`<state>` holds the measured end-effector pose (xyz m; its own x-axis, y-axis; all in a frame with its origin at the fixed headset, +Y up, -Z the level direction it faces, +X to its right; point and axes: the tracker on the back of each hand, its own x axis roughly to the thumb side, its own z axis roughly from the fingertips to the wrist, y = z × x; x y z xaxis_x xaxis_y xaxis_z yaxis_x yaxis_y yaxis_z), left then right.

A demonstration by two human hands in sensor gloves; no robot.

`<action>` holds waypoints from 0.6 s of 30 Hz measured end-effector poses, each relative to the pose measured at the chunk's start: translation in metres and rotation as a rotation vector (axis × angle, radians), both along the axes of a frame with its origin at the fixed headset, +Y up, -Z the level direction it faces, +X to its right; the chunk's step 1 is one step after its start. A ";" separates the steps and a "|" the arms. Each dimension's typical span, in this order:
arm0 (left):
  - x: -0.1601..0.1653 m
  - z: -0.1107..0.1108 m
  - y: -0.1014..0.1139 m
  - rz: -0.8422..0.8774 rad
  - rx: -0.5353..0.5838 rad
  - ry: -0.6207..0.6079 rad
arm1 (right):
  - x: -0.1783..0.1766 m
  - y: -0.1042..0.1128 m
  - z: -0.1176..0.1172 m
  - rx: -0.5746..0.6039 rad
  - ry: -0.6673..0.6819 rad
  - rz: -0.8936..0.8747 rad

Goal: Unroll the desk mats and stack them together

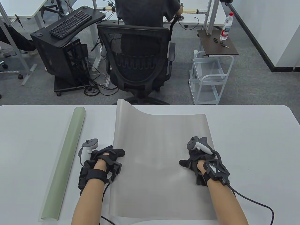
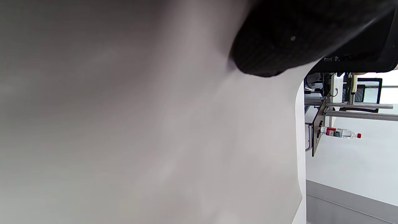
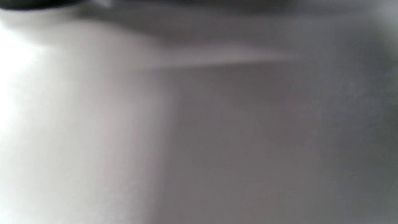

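Note:
A grey desk mat (image 1: 161, 161) lies unrolled on the white table (image 1: 255, 145), its far left corner curling up. My left hand (image 1: 110, 155) rests flat on the mat's left edge. My right hand (image 1: 194, 159) rests flat on the mat near its right edge. Neither hand grips anything. A green desk mat (image 1: 64, 161) lies rolled up on the table, left of the grey mat. The left wrist view shows the grey mat (image 2: 155, 140) close up under a gloved finger (image 2: 273, 43). The right wrist view shows only blurred grey mat surface (image 3: 217, 140).
Beyond the table's far edge stand a black office chair (image 1: 137, 61) with a seated person, a black computer stand with a keyboard (image 1: 70, 23), and a white cart (image 1: 208, 77) beside a small shelf with a water bottle (image 1: 226, 25).

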<state>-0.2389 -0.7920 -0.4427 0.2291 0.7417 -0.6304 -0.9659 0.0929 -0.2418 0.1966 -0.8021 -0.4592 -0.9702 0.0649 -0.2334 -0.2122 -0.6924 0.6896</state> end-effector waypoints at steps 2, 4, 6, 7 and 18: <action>0.003 -0.001 -0.002 0.034 -0.005 -0.022 | 0.000 0.000 0.000 0.004 0.000 0.000; 0.003 -0.001 -0.001 0.032 -0.013 -0.021 | 0.000 0.000 0.000 0.002 -0.001 -0.002; -0.002 0.000 0.000 0.051 0.009 -0.016 | 0.000 0.000 0.000 0.001 0.000 0.002; -0.006 0.000 0.001 0.053 0.016 -0.009 | 0.000 0.000 0.000 -0.001 -0.002 0.000; -0.034 0.001 0.008 0.013 0.006 0.005 | 0.000 0.000 0.000 0.004 -0.003 -0.003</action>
